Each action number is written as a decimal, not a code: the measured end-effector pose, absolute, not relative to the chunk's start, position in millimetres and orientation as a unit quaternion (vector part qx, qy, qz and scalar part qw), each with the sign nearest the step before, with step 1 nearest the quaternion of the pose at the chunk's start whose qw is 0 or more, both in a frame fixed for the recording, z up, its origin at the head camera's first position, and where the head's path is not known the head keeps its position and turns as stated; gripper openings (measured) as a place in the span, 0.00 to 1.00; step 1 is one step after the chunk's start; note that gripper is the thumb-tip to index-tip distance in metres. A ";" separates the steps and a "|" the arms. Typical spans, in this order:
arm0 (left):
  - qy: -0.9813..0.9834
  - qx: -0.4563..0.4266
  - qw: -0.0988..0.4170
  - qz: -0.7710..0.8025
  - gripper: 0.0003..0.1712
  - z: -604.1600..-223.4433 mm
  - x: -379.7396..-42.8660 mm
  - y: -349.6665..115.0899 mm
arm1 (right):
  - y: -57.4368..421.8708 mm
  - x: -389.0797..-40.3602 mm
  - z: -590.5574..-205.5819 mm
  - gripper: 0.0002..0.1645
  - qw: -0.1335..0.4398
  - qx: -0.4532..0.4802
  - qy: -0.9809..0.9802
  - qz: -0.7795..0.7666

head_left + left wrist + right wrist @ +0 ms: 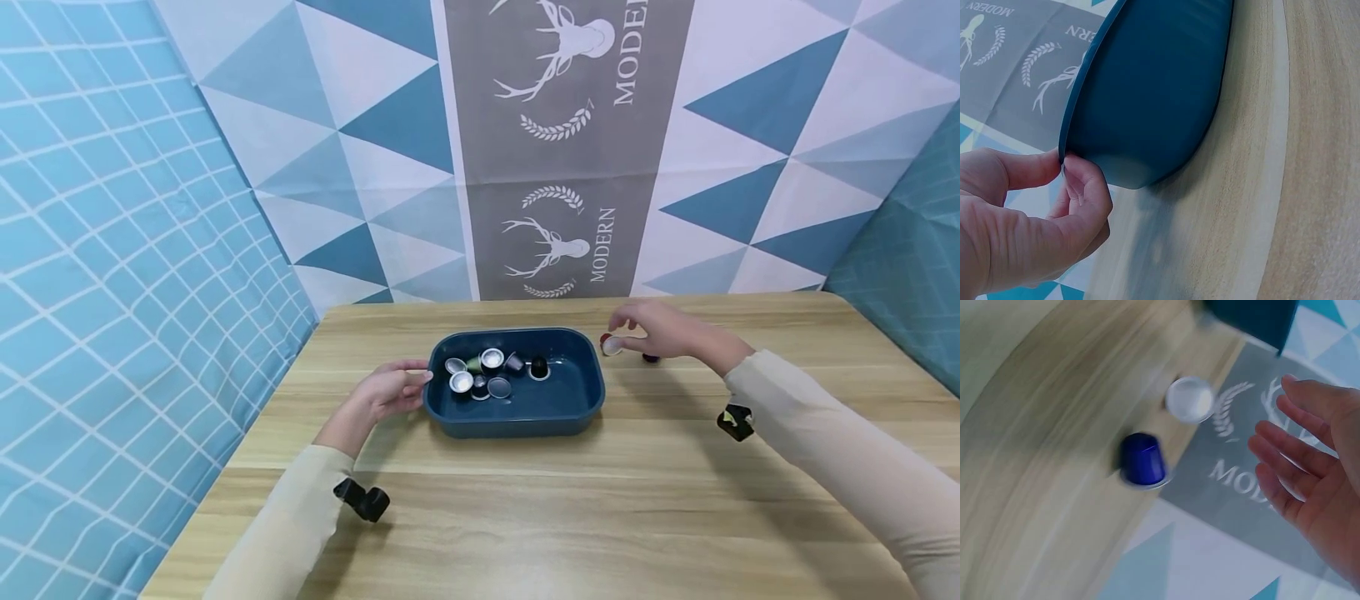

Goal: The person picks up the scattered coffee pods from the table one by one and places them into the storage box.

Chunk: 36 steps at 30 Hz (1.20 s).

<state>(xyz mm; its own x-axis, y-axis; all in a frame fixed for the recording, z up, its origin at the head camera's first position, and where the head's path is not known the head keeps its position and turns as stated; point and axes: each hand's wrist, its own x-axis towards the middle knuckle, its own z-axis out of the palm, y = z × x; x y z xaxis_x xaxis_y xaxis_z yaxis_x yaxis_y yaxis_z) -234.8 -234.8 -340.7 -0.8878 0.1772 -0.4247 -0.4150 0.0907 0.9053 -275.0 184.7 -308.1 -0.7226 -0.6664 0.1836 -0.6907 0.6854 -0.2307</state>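
My left hand pinches the left rim of a dark blue plastic tub between thumb and fingers; the left wrist view shows this hold closely. Inside the tub lie several coffee capsules, mostly in its left half, some with silver lids up. Beyond the tub's right end, my right hand hovers over the table, its fingers spread and holding nothing. Just by its thumb is a red coffee capsule with a silver lid. A blue capsule stands near it, partly hidden under the hand in the head view.
The wooden table meets a patterned cloth backdrop at its far edge. A blue gridded cloth hangs on the left, a teal one on the right. Black wrist cameras sit on both sleeves.
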 end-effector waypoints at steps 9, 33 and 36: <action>0.714 -0.101 0.216 0.659 0.29 -339.0 -232.7 -234.3 | 207.9 -284.9 -322.8 0.12 0.040 0.340 -0.931 0.127; 0.720 -0.112 0.211 0.651 0.27 -341.2 -237.4 -232.6 | 224.8 -290.0 -348.5 0.11 0.039 0.309 -0.946 0.095; 0.720 -0.108 0.214 0.651 0.28 -340.8 -237.6 -232.9 | 226.0 -291.4 -351.2 0.10 0.049 0.319 -0.942 0.097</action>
<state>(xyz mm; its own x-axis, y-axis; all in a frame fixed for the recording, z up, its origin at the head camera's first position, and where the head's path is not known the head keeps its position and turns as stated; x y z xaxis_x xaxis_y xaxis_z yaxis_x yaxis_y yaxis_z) -237.6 -232.9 -340.8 -0.8852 0.1223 -0.4488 -0.4342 0.1292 0.8915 -291.4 226.0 -351.2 -0.7922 -0.5904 0.1543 -0.6094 0.7783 -0.1513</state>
